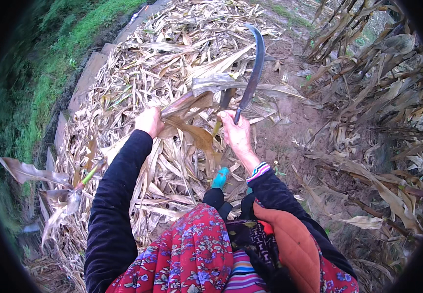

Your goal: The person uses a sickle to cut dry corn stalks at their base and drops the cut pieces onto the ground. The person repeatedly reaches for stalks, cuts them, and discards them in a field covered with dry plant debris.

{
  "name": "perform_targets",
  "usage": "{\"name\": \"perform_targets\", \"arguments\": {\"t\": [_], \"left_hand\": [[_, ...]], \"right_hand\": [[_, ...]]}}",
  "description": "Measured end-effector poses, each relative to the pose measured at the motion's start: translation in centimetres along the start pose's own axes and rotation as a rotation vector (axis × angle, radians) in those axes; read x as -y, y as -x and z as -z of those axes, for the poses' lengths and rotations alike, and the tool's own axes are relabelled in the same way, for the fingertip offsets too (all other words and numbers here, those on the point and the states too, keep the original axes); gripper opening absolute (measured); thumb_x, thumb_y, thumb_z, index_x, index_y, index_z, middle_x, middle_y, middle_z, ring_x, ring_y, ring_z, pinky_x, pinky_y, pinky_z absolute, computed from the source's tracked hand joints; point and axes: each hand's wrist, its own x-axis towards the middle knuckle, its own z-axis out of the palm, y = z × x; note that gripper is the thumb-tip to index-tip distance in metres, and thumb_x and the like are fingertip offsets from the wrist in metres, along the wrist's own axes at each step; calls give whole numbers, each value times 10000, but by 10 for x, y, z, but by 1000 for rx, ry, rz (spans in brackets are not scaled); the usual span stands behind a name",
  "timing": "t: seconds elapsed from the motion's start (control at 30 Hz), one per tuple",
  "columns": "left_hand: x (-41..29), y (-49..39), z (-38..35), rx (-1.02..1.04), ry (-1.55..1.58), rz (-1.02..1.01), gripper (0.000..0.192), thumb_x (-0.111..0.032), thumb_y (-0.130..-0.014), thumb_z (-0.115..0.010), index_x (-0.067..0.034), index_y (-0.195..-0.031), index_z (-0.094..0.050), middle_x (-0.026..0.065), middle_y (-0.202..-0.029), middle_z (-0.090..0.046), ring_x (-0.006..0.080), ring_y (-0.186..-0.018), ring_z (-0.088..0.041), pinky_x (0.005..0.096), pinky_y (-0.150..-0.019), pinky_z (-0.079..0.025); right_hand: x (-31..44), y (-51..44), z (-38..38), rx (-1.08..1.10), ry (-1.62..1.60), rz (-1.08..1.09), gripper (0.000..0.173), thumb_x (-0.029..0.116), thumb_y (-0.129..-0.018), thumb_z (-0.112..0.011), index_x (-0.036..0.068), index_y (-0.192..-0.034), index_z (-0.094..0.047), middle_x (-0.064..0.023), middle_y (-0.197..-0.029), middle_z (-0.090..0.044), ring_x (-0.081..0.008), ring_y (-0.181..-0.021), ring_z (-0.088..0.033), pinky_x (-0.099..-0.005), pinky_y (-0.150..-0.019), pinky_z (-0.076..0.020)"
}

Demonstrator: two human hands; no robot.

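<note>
My left hand [150, 122] is closed around a dry corn stalk [182, 104] with brown, papery leaves. Its other end, with a green section [91, 174] and limp leaves, sticks out at the left behind my forearm. In my right hand [236, 132] is the dark handle of a sickle [254, 75], its curved blade pointing up and away from me. The thumb and fingers of that hand are also close to a dry leaf [226, 97]; whether they pinch it, I cannot tell. A brown leaf [195, 135] hangs between my two hands.
Dry corn leaves and husks [160, 69] cover the ground ahead and to the left. Bare soil [281, 135] lies right of them. Dry corn stalks [391, 84] stand or lean at the right. Stone edging [88, 78] borders green plants [46, 106]. A teal shoe [220, 177] shows below.
</note>
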Motion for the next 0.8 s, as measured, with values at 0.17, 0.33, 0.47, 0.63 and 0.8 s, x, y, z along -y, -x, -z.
{"name": "perform_targets", "arguments": {"t": [0.17, 0.33, 0.47, 0.63, 0.8], "left_hand": [[-47, 20, -37, -60, 157, -37, 160, -106, -702, -606, -10, -828, -625, 233, -782, -645, 376, -774, -650, 447, -726, -522], [-60, 30, -58, -21, 369, -34, 137, -79, -712, -571, 24, -800, -593, 263, -780, -632, 400, -786, -637, 457, -740, -513], [-45, 49, -72, -126, 405, -145, 475, -185, -718, -672, -6, -1133, -527, 233, -893, -639, 383, -870, -625, 445, -747, -496], [25, 97, -105, -107, 560, -135, 1031, -415, -543, -829, -74, -1388, -346, 175, -1283, -494, 389, -1094, -440, 452, -986, -330], [94, 139, -157, 91, 711, 36, 699, -335, -601, -801, -67, -1199, -559, 176, -1086, -611, 331, -991, -565, 422, -909, -408]], "right_hand": [[4, 0, -43, 2, 761, 85, 510, 443, -775, -678, -33, -951, -626, -199, -786, -663, -294, -792, -649, -371, -746, -488], [-16, -3, -60, 50, 84, -346, 468, 431, -750, -731, 40, -590, -531, -45, -491, -492, -161, -389, -461, -313, -389, -388], [-16, -4, -74, -1, -41, -241, 435, 397, -778, -713, 72, -577, -504, 22, -460, -417, -98, -334, -389, -265, -324, -306], [19, -16, -74, -77, -172, -281, 310, 375, -835, -645, 86, -798, -539, 75, -461, -341, -54, -337, -296, -223, -329, -266], [43, -50, -52, 32, -214, -219, 390, 455, -857, -600, 73, -792, -566, 82, -458, -311, -46, -348, -282, -209, -337, -246]]}}
